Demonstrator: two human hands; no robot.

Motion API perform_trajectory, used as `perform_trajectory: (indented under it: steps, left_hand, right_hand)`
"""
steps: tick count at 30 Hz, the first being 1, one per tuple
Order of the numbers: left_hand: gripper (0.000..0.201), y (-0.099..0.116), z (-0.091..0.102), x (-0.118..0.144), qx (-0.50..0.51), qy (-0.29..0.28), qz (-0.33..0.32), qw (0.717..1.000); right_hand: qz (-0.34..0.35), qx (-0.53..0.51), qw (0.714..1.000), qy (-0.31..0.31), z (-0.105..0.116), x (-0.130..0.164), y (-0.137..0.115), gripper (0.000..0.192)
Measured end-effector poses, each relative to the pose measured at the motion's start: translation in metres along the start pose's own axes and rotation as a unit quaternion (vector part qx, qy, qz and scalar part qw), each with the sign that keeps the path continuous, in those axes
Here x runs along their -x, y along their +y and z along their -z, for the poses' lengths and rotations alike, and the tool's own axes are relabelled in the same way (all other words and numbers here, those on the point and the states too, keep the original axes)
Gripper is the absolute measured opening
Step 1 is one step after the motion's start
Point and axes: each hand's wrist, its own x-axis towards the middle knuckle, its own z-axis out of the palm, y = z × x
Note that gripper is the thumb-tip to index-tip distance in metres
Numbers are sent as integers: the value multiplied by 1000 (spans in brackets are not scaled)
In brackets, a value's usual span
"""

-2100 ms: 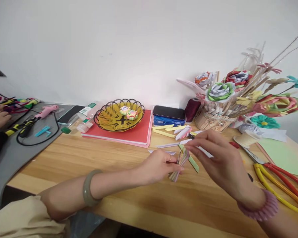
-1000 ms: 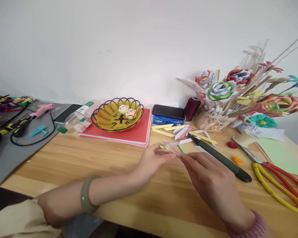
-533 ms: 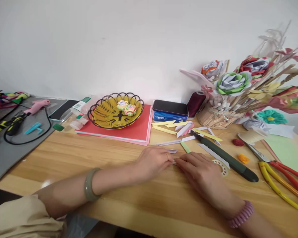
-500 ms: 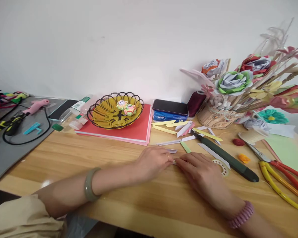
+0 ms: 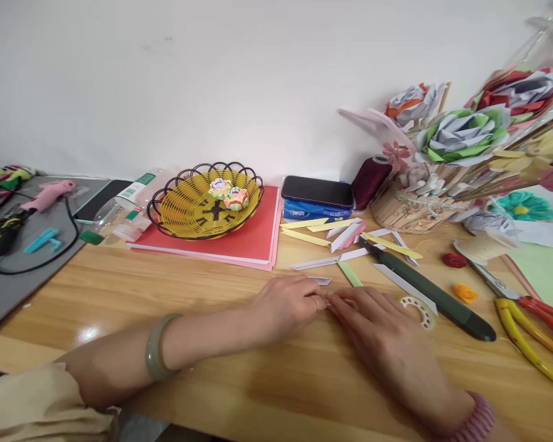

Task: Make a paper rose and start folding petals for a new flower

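Near the front edge of the table, the left hand and the right hand lie flat on the wood, fingertips meeting. Both press down on something small, which the fingers hide almost fully, so I cannot tell if either grip is closed around it or only pushing on it. Just beside the right hand lies a small white ring of tape. A dark green knife lies a little further, pointing toward the right edge, and yellow-handled scissors lie at the right edge. Beyond the hands, loose paper strips in yellow, white, pink and green are scattered around the middle of the table. Toward the back edge, a yellow basket stands on a red folder, a black phone lies on a blue packet, and paper flowers stand at the back right corner.
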Motion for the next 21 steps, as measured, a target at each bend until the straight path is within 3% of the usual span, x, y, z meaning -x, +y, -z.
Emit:
perform_trajectory:
  steps: [10,14,17,21]
  left_hand:
    - [28,-1,0,0,-14,-24,-3,1000]
    - [16,-4,7,0,31,-44,-5,999]
    - [29,-4,22,5,82,-14,29,996]
    - [33,-5,41,16,83,73,51,993]
  right_hand:
    - [41,-2,999,-1,4,-9,-3,34]
    - [38,-17,999,-21,5,-10,-4,31]
    - [49,-20,998,-23,3,-9,-3,27]
    - [66,-11,998,12,3,-8,2,21]
